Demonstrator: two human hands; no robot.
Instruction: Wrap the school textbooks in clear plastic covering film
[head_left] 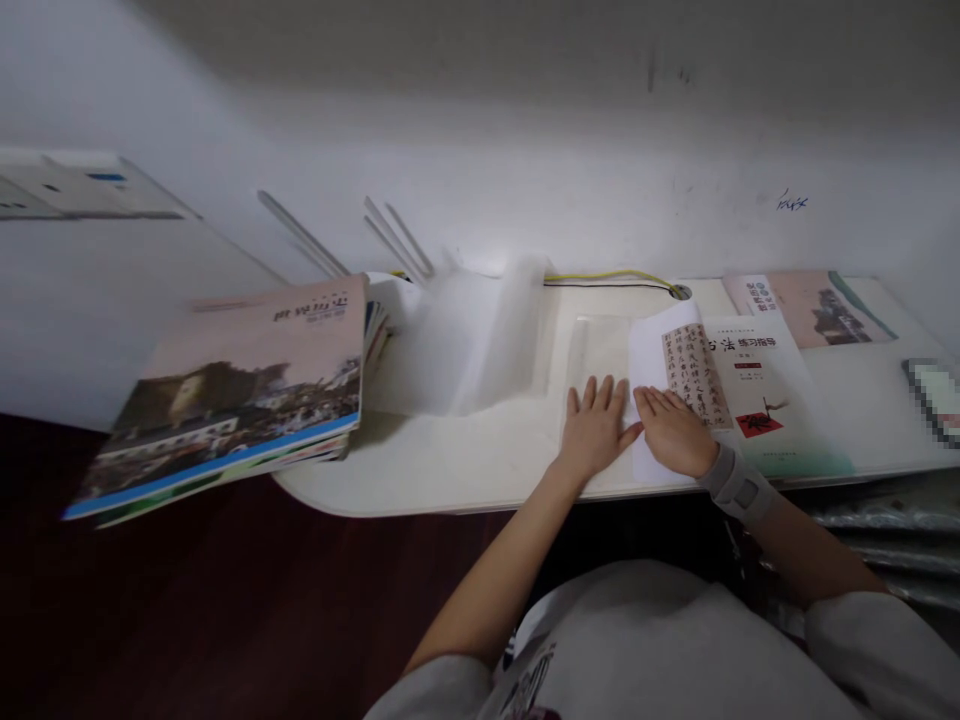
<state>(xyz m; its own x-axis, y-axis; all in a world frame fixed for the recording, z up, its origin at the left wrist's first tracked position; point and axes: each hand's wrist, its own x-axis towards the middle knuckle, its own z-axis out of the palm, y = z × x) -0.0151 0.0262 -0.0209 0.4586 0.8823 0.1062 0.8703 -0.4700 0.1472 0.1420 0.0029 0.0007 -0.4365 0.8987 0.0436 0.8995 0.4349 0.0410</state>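
Note:
My left hand [595, 428] lies flat with fingers spread on a clear plastic book cover [598, 352] on the white desk [450, 460]. My right hand [675, 430] rests flat beside it, pressing the opened front cover [694, 372] of a calligraphy workbook [757, 390] with a pale green cover. The turned cover shows columns of brush characters. The two hands touch at the thumbs. A grey band sits on my right wrist.
A stack of textbooks [247, 390] overhangs the desk's left end. A pile of clear plastic sleeves [472, 340] lies behind the hands. Another book [814, 305] lies at the back right. A yellow cable [607, 277] runs along the wall.

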